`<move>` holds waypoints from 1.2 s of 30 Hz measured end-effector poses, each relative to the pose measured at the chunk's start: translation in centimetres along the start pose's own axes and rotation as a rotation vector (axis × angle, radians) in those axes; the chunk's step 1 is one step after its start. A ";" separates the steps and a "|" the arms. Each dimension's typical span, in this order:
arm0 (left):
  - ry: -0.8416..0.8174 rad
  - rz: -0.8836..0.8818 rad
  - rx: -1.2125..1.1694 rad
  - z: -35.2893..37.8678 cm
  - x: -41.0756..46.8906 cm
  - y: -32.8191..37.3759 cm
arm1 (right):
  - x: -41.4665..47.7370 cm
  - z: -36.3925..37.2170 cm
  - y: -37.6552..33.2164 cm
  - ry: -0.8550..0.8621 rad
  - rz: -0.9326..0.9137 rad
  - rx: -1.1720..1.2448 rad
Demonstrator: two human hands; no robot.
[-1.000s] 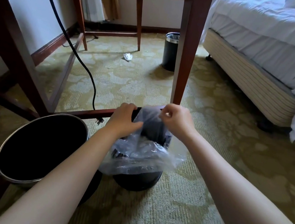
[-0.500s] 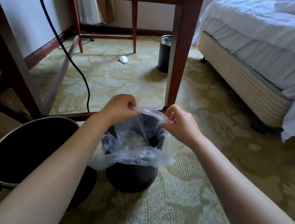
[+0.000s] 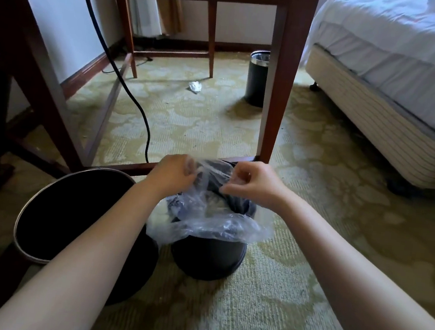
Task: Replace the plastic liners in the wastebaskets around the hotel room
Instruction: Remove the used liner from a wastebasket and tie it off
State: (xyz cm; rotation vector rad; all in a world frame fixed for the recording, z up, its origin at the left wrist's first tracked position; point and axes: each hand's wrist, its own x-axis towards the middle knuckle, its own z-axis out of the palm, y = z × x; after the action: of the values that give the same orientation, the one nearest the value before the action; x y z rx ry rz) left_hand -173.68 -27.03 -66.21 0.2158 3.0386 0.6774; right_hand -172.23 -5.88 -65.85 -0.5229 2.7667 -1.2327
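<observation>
**Both hands pinch the clear liner above the small wastebasket**

A bed (image 3: 400, 77) with white linen fills the right side. A dark wooden desk (image 3: 283, 77) spans the top, one leg standing on the patterned carpet (image 3: 276, 307) just behind the hands. A black cable (image 3: 137, 101) hangs down under the desk to the floor.

At lower left, a large wastebasket (image 3: 15, 226) with a metal rim stands open and unlined, partly covered by the left forearm. Just beside it to the right is a small dark wastebasket (image 3: 208, 261), upright on the carpet.

The clear plastic liner (image 3: 220, 225) sits in this small basket. Its near edge spills outward over the rim, and its far edge is lifted above the mouth. Pale and dark contents show dimly through the film.

The left hand (image 3: 172, 173) has its fingers curled tight, gripping the lifted edge on the left. The right hand (image 3: 257, 183) is also closed, thumb and forefinger nipping the film on the right. The plastic stretches between the two sets of fingers, above the basket's far rim.

Farther back, a third wastebasket (image 3: 255, 85) stands partly hidden by the desk leg, with a crumpled scrap (image 3: 195, 87) lying on the carpet to its left.
</observation>
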 end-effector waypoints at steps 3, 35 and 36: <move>0.180 -0.020 0.079 -0.4 0.4 -0.2 | -0.7 1.1 -0.2 -0.190 -0.003 -0.146; 0.350 0.073 -0.365 -2.2 0.4 3.8 | 0.5 0.2 1.1 0.401 0.009 0.188; 0.345 0.087 -0.373 -2.3 0.4 4.1 | 0.6 0.1 0.9 0.402 0.013 0.227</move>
State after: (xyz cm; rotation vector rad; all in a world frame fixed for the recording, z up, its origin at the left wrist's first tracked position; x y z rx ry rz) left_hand -173.70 -24.28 -62.38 0.2431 3.1402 1.4018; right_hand -173.04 -5.60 -66.56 -0.2603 2.8660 -1.7944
